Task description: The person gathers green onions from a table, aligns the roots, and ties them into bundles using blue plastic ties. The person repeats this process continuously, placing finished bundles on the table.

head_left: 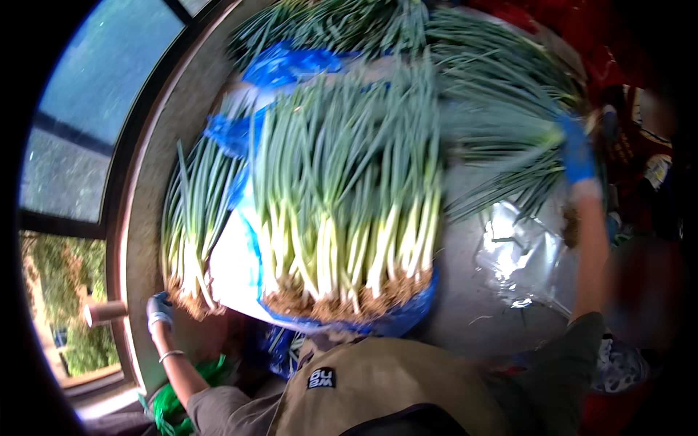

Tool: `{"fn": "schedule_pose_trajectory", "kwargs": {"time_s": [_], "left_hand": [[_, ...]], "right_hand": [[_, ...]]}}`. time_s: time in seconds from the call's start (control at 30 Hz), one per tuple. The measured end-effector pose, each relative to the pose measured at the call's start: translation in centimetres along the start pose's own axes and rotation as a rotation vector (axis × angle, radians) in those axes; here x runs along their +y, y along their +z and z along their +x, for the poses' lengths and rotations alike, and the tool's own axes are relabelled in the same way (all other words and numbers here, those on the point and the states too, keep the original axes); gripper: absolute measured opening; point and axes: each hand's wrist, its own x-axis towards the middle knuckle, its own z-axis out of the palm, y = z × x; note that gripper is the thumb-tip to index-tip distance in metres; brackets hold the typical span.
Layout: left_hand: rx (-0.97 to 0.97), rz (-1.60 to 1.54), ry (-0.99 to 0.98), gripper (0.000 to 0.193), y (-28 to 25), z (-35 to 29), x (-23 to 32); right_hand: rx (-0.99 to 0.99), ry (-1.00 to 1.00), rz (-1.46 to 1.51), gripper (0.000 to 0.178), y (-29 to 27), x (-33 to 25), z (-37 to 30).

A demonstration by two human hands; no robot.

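A big row of green onions point(342, 196) lies in the middle, leaves away from me and brown roots toward me, on blue plastic sheeting point(418, 309). To its left is a smaller bunch of green onions point(193, 225). My left hand point(160, 311), in a dark glove, is right beside that bunch's roots; its fingers are too small and dark to make out. At the right, my right hand point(576, 149), in a blue glove and blurred by motion, is closed around a bunch of green onions point(509, 138) whose leaves fan out to the left.
More green onions point(342, 29) are heaped along the far side. Clear plastic film point(520, 254) lies on the grey surface point(465, 291) at the right. A window point(94, 116) with a ledge runs along the left. Green netting or bags point(171, 410) lie low at the left.
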Motion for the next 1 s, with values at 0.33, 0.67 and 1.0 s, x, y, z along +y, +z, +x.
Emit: {"fn": "schedule_pose_trajectory", "kwargs": {"time_s": [0.33, 0.67, 1.0], "left_hand": [[0.056, 1.18, 0.526, 0.026, 12.9, -7.2, 6.3], [-0.72, -0.137, 0.785, 0.022, 23.3, -19.4, 11.8], [-0.734, -0.173, 0.772, 0.019, 17.6, -18.7, 9.5]], "right_hand": [[-0.565, 0.543, 0.385, 0.074, 15.7, -20.2, -11.5], [-0.638, 0.944, 0.357, 0.057, 20.5, -23.9, -14.9], [-0.342, 1.22, 0.931, 0.037, 22.1, -20.4, -17.4]]}}
